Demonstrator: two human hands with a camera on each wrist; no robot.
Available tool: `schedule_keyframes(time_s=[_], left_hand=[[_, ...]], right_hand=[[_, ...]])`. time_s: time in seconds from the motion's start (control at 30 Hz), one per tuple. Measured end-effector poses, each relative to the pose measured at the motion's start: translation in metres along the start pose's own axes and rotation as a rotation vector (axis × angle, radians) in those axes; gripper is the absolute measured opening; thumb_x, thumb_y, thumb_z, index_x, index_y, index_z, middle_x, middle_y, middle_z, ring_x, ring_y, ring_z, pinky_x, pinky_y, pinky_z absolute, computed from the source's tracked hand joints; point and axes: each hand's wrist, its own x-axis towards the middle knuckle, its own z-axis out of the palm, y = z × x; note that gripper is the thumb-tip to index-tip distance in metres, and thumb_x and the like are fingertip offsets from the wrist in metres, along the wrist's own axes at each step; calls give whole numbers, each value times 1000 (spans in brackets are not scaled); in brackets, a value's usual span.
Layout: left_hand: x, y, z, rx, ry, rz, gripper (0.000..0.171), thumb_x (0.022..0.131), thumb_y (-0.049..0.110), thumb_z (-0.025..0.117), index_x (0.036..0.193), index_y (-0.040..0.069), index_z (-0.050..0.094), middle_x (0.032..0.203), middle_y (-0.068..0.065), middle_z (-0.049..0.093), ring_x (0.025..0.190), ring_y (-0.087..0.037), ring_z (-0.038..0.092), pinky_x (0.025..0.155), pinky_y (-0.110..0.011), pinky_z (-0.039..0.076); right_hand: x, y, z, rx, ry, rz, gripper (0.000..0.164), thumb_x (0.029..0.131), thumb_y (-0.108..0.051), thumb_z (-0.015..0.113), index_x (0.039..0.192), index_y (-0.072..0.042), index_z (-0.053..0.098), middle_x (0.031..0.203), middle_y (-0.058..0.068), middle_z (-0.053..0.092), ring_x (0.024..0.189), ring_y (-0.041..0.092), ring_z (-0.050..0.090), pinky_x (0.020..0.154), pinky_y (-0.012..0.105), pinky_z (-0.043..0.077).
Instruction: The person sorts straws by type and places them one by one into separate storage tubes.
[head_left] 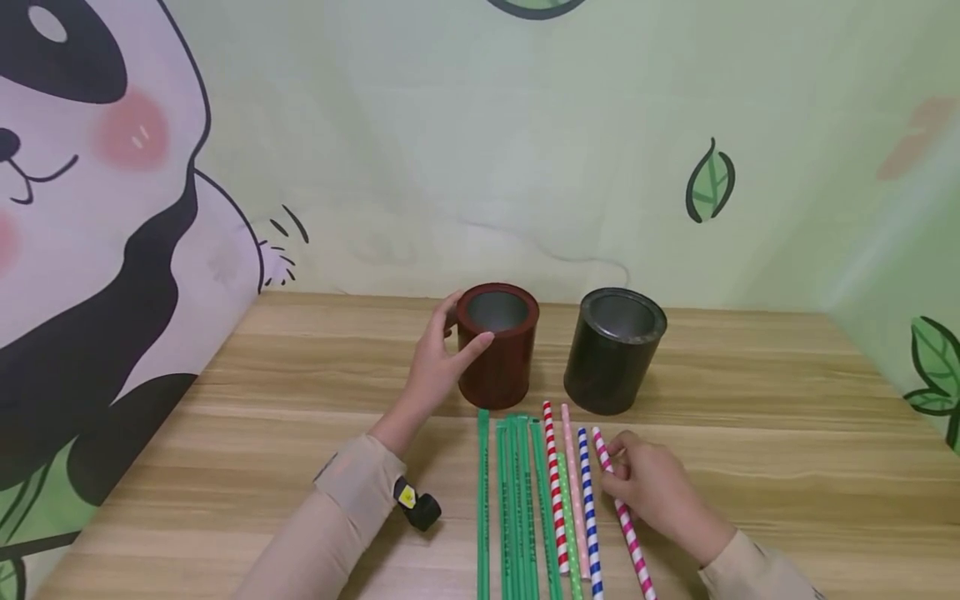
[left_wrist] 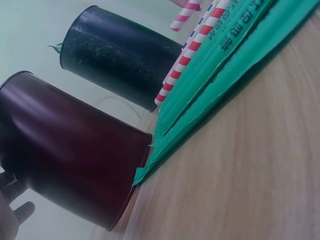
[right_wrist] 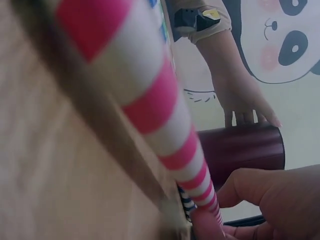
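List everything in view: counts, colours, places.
Table: one, brown, foreground
Brown cup: one, reddish brown, back of table
Black cup: one, black, right of brown cup
Packets: several, exact count unclear, green, in front of brown cup
Red straw: one, red-white, right of packets
Pink straw: one, dotted pink, right of red straw
Green straw: one, dotted green, between those two
Blue straw: one, blue-white, right of pink straw
Magenta straw: one, magenta-white, right of blue straw
Wrist device: one, black-yellow, left of packets
Wall: pale green, behind table
Panda: one, black-white, printed, left
Leaves: several, green, printed on wall
Sleeves: two, beige, at wrists
Left hand: one, bare, at brown cup
Right hand: one, bare, pinching magenta straw
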Motion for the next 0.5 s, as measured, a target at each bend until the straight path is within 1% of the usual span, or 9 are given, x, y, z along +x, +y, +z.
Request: schedule_keyframes(time_s=[0.13, 0.23, 0.37, 0.5], left_hand=[[1, -4, 0, -1, -4, -6, 72, 90, 21, 65, 149, 4, 27, 140, -18, 47, 133, -31, 41, 114, -51, 27], [7, -17, 2, -8, -2, -7, 73, 90, 22, 66, 149, 8, 26, 140, -16, 47, 133, -29, 41, 116, -50, 25], [14, -36, 5, -27, 7, 13, 72, 89, 26, 67, 149, 16, 28, 140, -11, 48, 131, -26, 41, 115, -51, 24], [16, -42, 6, -42, 20, 42, 71, 89, 28, 68, 148, 19, 30, 140, -7, 48, 129, -24, 43, 113, -53, 26]], right_hand=[[-1, -2, -7, 47, -10, -10, 29, 80, -5, 65, 106, 3, 55, 65, 1, 55, 47, 11, 50, 42, 23, 42], [-1, -4, -13, 70, -13, -32, 29, 81, -5, 63, 108, 3, 54, 67, 2, 56, 48, 11, 51, 43, 23, 44], [0, -7, -23, 40, 27, -102, 27, 81, -4, 62, 106, 2, 55, 67, 1, 56, 48, 7, 49, 44, 22, 43], [3, -14, -36, 21, 65, -156, 26, 82, -5, 62, 106, 1, 56, 70, 0, 56, 54, 6, 46, 48, 21, 42]])
